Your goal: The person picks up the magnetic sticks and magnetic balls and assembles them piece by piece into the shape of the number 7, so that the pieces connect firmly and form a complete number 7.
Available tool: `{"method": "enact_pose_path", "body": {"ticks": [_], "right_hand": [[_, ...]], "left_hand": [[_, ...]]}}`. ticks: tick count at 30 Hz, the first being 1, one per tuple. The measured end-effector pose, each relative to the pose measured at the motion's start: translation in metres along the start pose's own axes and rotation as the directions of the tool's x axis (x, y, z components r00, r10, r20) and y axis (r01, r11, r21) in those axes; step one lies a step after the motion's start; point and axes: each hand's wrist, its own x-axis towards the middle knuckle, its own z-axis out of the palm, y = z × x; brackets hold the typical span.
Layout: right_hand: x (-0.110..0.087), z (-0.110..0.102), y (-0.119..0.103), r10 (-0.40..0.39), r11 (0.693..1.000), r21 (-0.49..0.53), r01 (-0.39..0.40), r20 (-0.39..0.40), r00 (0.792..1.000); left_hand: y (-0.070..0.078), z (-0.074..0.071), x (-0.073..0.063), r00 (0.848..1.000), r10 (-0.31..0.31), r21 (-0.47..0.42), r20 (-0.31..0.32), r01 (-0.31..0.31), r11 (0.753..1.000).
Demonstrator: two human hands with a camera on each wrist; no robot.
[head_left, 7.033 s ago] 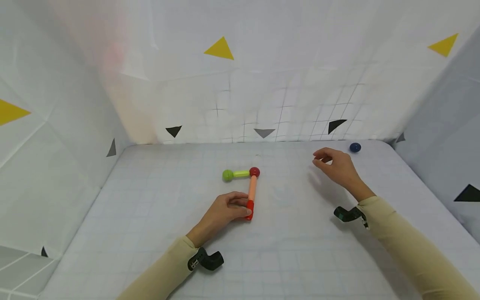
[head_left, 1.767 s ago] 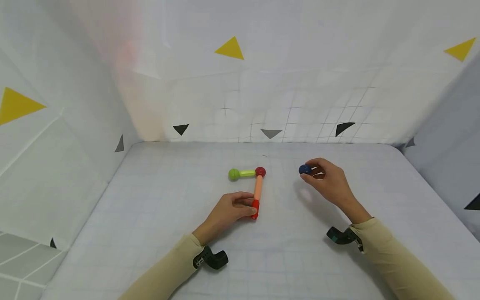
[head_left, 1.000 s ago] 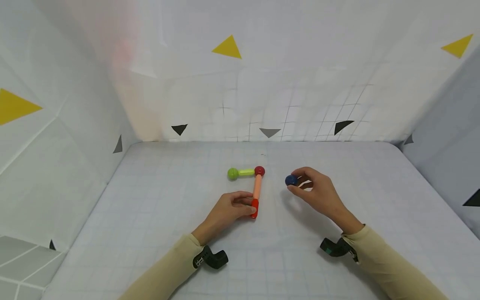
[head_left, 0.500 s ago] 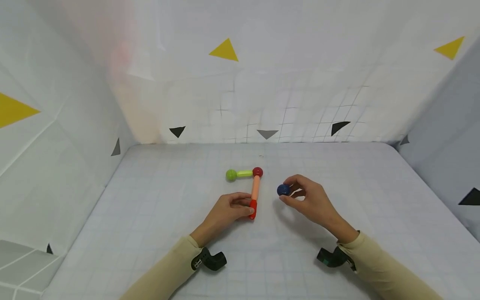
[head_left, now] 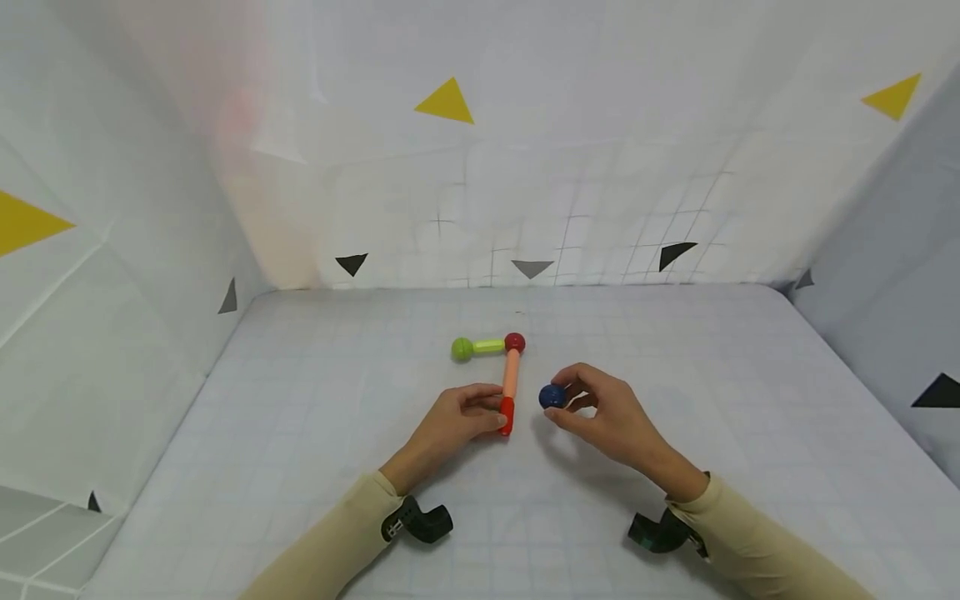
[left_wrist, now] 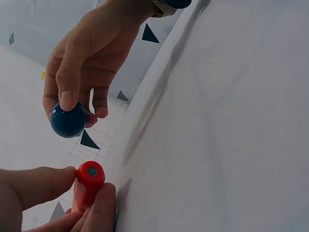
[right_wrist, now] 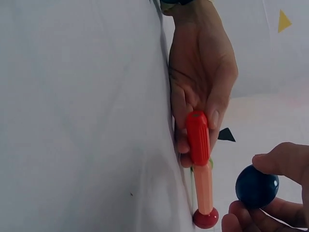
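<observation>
My left hand [head_left: 455, 421] pinches a red magnetic stick [head_left: 507, 415] between thumb and fingers. Beyond it an orange stick [head_left: 512, 372] runs in line to a red ball [head_left: 515, 342]. From that ball a yellow-green stick [head_left: 489, 347] leads left to a green ball [head_left: 462, 349], making a corner. A dark blue ball [head_left: 552, 397] sits between the thumb and fingertips of my right hand [head_left: 609, 417], a short gap to the right of the red stick. In the left wrist view the red stick's free end [left_wrist: 91, 171] shows a small metallic disc facing the blue ball's side.
A white gridded cloth covers the table [head_left: 360, 333]. White sheets with yellow and black triangles form a back wall [head_left: 570, 150] and side walls. A dark wrist camera [head_left: 426, 523] sits at the left cuff, another wrist camera [head_left: 660, 533] at the right.
My right hand reached the blue ball at the far right, picked it up and brought it left and nearer, close to the red stick. My left hand has kept its grip on the stick.
</observation>
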Motion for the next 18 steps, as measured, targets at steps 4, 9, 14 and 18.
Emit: {"method": "enact_pose_path", "body": {"ticks": [4,9,14,18], "right_hand": [[-0.003,0.005,-0.003,-0.012,0.999,0.035,0.012,0.013,1.000],[-0.006,0.012,-0.008,-0.038,0.996,0.084,0.035,0.043,0.998],[-0.008,0.017,-0.013,-0.042,0.993,0.110,0.034,0.076,0.996],[-0.009,0.020,-0.016,-0.036,0.994,0.109,0.026,0.096,0.995]], "left_hand": [[0.001,0.002,0.000,1.000,0.008,-0.024,0.005,-0.008,1.000],[0.001,0.003,0.000,1.000,0.027,-0.056,0.011,-0.026,0.998],[0.002,0.003,-0.001,0.999,0.033,-0.090,0.019,-0.032,0.995],[0.001,0.004,-0.001,0.999,0.042,-0.119,0.026,-0.039,0.992]]}}
